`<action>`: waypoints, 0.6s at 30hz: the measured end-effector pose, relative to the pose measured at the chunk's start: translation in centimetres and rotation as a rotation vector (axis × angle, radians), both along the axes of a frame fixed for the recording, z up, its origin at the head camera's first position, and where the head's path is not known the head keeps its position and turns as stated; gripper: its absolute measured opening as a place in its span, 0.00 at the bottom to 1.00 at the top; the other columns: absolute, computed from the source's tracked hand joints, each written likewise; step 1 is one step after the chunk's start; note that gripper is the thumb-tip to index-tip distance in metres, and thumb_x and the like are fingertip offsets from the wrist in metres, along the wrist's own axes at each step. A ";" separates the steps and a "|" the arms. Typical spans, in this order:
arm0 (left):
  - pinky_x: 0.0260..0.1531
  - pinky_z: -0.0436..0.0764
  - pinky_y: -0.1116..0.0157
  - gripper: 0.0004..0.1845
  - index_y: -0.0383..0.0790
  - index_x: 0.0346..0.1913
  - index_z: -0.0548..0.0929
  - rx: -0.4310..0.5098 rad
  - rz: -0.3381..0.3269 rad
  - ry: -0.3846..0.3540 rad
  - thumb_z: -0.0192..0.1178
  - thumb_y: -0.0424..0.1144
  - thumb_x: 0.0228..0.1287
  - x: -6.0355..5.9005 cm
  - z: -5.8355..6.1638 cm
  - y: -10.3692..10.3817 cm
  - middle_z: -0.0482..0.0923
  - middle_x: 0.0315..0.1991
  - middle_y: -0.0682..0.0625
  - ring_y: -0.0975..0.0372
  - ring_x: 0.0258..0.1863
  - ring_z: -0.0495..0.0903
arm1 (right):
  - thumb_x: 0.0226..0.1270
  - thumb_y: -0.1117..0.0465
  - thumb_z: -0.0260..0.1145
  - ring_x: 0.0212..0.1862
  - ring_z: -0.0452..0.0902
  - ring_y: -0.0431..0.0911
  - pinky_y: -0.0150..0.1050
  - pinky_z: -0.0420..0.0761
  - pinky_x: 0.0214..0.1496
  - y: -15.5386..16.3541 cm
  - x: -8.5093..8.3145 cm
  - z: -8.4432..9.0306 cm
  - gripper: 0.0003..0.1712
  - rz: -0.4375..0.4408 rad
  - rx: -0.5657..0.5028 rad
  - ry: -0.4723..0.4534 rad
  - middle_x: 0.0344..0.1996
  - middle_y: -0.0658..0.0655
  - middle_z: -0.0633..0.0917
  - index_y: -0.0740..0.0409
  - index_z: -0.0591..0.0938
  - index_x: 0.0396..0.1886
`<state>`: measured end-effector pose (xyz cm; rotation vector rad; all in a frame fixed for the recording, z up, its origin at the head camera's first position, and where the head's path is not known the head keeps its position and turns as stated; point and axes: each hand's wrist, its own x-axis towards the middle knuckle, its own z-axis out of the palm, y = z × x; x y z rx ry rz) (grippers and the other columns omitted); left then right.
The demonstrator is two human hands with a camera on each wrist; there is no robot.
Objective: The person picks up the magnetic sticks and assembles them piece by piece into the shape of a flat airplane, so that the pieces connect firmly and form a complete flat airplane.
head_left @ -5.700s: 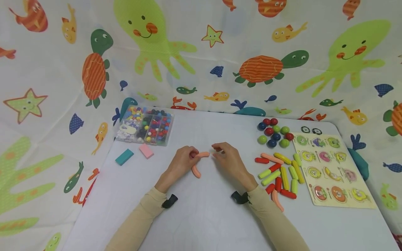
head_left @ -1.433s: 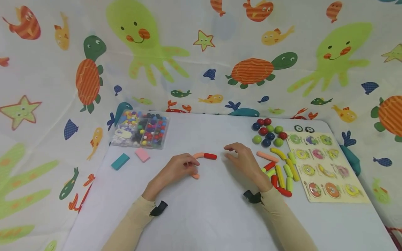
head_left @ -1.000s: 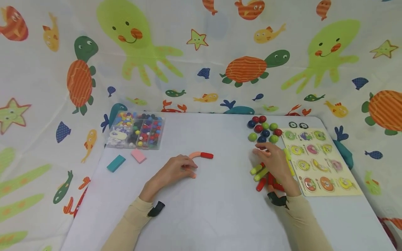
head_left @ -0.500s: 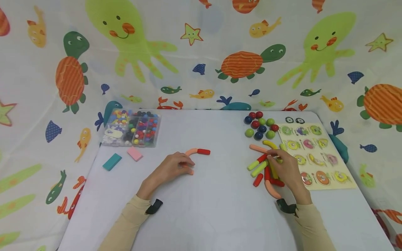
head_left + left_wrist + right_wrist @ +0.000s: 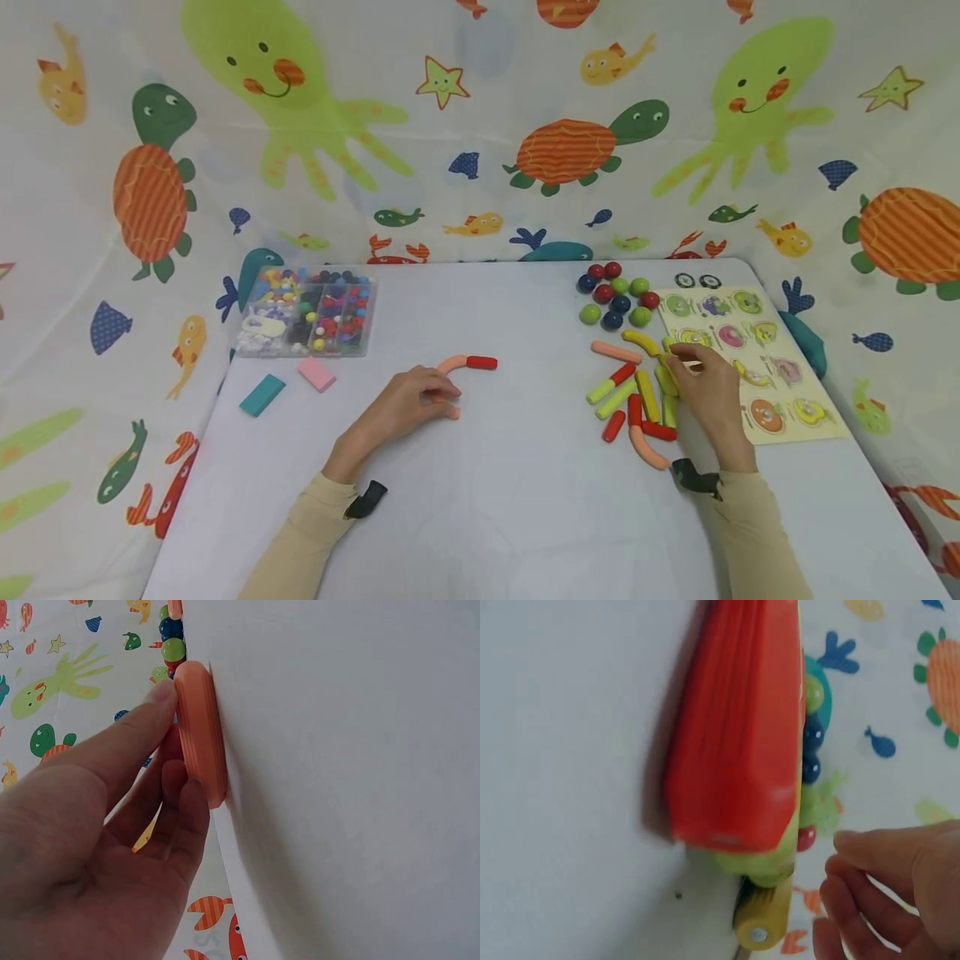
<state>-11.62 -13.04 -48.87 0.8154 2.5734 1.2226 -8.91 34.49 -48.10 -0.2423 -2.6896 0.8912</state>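
Cloth (image 5: 360, 50), white with sea-animal prints: stands along the far side and continues down the left and right.

Tabletop (image 5: 525, 500), white: carries all items listed below.

Picture board (image 5: 787, 429), cream, with rows of coloured pictures: lies flat at right.

Bead box (image 5: 262, 353), clear, divided into compartments: flat, far left.

Left hand (image 5: 408, 404): left of centre. Thumb and fingers bent, gripping the salmon curved piece (image 5: 199, 735) at the tabletop. In the head view the hand covers the middle of the curve, so cannot tell whether it is one length or two.

Right hand (image 5: 708, 387): over the right side of the stick pile, at the left edge of the picture board. Thumb and fingers loosely bent, tips close together, holding nothing. Contact with the sticks below: cannot tell.

Teal block (image 5: 262, 395): left, on the near side of the bead box. Pink block (image 5: 317, 374): to its right, slightly farther, just beside the box's near edge.

Stick pile (image 5: 647, 396): right; red, yellow, light green and salmon lengths, some end to end.

Red stick (image 5: 482, 363): separate from the pile, end to end with the far arm of the curved piece, extending right.

Balls (image 5: 640, 316), red, green and dark blue: clustered beyond the pile.

Discs (image 5: 709, 282), two, black and white: at the board's far edge.

Beads (image 5: 318, 344), mixed colours: inside the box.
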 end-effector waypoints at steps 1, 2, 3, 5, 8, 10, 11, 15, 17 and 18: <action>0.46 0.81 0.62 0.17 0.46 0.47 0.91 0.010 -0.004 -0.005 0.77 0.42 0.53 0.1 0.0 -0.1 0.86 0.55 0.54 0.61 0.43 0.79 | 0.74 0.58 0.65 0.48 0.80 0.56 0.32 0.73 0.46 0.2 -0.2 0.0 0.15 -0.028 -0.010 -0.017 0.48 0.64 0.87 0.62 0.85 0.53; 0.46 0.81 0.63 0.17 0.46 0.47 0.90 0.020 -0.007 -0.012 0.77 0.41 0.53 0.1 -0.1 -0.2 0.84 0.59 0.52 0.61 0.43 0.79 | 0.74 0.57 0.64 0.48 0.80 0.56 0.31 0.73 0.44 0.5 -0.4 0.0 0.16 -0.055 -0.020 -0.035 0.48 0.64 0.87 0.61 0.84 0.54; 0.47 0.81 0.63 0.17 0.45 0.48 0.90 0.028 -0.009 -0.019 0.77 0.41 0.53 0.1 -0.1 -0.2 0.84 0.59 0.52 0.60 0.44 0.80 | 0.75 0.56 0.63 0.48 0.80 0.56 0.29 0.73 0.42 0.6 -0.5 -0.1 0.17 -0.077 -0.032 -0.053 0.49 0.64 0.87 0.61 0.84 0.55; 0.47 0.82 0.61 0.17 0.44 0.48 0.90 0.045 -0.019 -0.020 0.77 0.41 0.53 0.2 -0.2 -0.2 0.81 0.64 0.50 0.59 0.43 0.80 | 0.76 0.55 0.62 0.49 0.80 0.56 0.25 0.73 0.38 0.9 -0.8 -0.1 0.18 -0.110 -0.054 -0.093 0.51 0.65 0.86 0.61 0.83 0.57; 0.47 0.82 0.60 0.17 0.45 0.48 0.90 0.052 -0.018 -0.026 0.76 0.41 0.54 0.3 -0.2 -0.2 0.85 0.58 0.50 0.59 0.44 0.80 | 0.75 0.55 0.61 0.48 0.81 0.57 0.20 0.72 0.32 1.1 -1.0 -0.3 0.19 -0.149 -0.084 -0.130 0.51 0.66 0.86 0.61 0.83 0.58; 0.47 0.82 0.60 0.17 0.45 0.48 0.90 0.047 -0.012 -0.026 0.76 0.42 0.54 0.3 -0.2 -0.2 0.87 0.54 0.52 0.59 0.44 0.80 | 0.75 0.55 0.62 0.48 0.82 0.57 0.19 0.71 0.32 1.2 -1.2 -0.4 0.19 -0.160 -0.087 -0.147 0.51 0.67 0.85 0.63 0.83 0.57; 0.48 0.82 0.60 0.17 0.46 0.48 0.90 0.043 -0.007 -0.028 0.76 0.43 0.54 0.2 -0.2 -0.1 0.88 0.51 0.54 0.60 0.44 0.80 | 0.75 0.55 0.62 0.48 0.82 0.58 0.20 0.71 0.32 1.2 -1.3 -0.5 0.19 -0.165 -0.084 -0.151 0.50 0.67 0.86 0.63 0.83 0.57; 0.47 0.82 0.61 0.17 0.46 0.48 0.90 0.053 -0.019 -0.036 0.76 0.42 0.54 0.2 -0.3 -0.3 0.84 0.60 0.53 0.61 0.43 0.79 | 0.74 0.57 0.64 0.49 0.81 0.58 0.29 0.74 0.40 1.3 -1.7 -0.6 0.19 -0.148 -0.047 -0.171 0.49 0.68 0.86 0.65 0.83 0.56; 0.46 0.81 0.62 0.17 0.45 0.48 0.90 0.055 -0.031 -0.029 0.76 0.41 0.54 0.2 -0.3 -0.4 0.79 0.66 0.51 0.62 0.42 0.78 | 0.74 0.57 0.64 0.49 0.80 0.58 0.37 0.76 0.44 1.3 -2.0 -0.6 0.19 -0.132 -0.019 -0.190 0.48 0.68 0.85 0.66 0.83 0.56; 0.45 0.81 0.62 0.17 0.45 0.48 0.90 0.055 -0.036 -0.022 0.76 0.40 0.54 0.2 -0.2 -0.4 0.78 0.67 0.51 0.62 0.41 0.78 | 0.74 0.57 0.64 0.48 0.79 0.58 0.41 0.77 0.46 1.2 -2.1 -0.6 0.20 -0.123 -0.003 -0.199 0.48 0.68 0.85 0.66 0.82 0.56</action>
